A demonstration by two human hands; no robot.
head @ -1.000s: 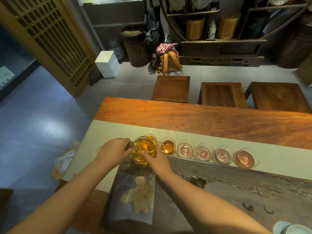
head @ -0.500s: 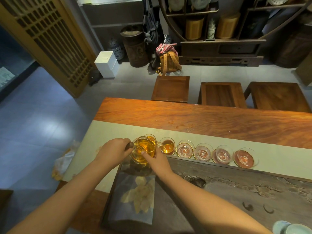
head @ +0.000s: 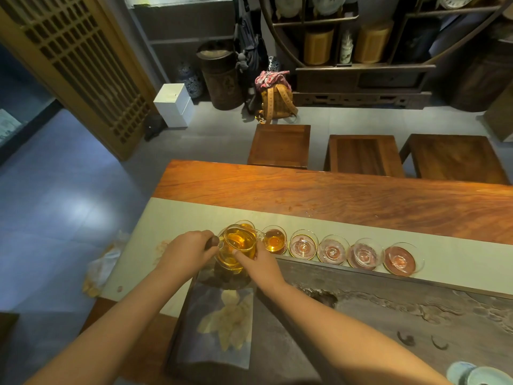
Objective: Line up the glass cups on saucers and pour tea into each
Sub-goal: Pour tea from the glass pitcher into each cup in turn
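Note:
A glass pitcher (head: 239,244) of amber tea is held over the left end of a row of glass cups on saucers. My left hand (head: 186,251) grips its dark handle. My right hand (head: 259,264) steadies its side with the fingers. The spout points at the second cup (head: 274,240), which holds amber tea. Behind the pitcher the first cup (head: 245,225) also shows tea and is partly hidden. Several cups to the right, from one empty cup (head: 303,245) to the last cup (head: 401,259), stand empty on reddish saucers.
The cups stand on a pale table runner (head: 458,254) across a wooden table (head: 333,195). A dark carved tea tray (head: 388,301) lies near me, with a cloth (head: 222,326) on its left. Three wooden stools (head: 363,154) stand beyond the table. A ceramic dish (head: 483,377) sits bottom right.

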